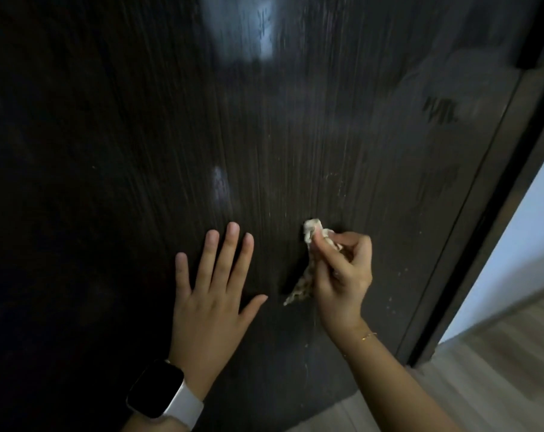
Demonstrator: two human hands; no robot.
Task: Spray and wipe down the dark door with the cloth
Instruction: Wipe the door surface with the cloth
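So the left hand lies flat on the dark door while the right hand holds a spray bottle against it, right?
Not quite. The head view shows the right hand pinching a small crumpled cloth against the dark door, not a spray bottle. The left hand does lie flat on the door, fingers spread.

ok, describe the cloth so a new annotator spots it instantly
Start from the big dark door filling the view; two hands are low on it. The left hand lies flat with fingers spread, and the right hand pinches the cloth against the wood. It is the only pale, crumpled thing there, patterned, with a tail hanging below the fingers.
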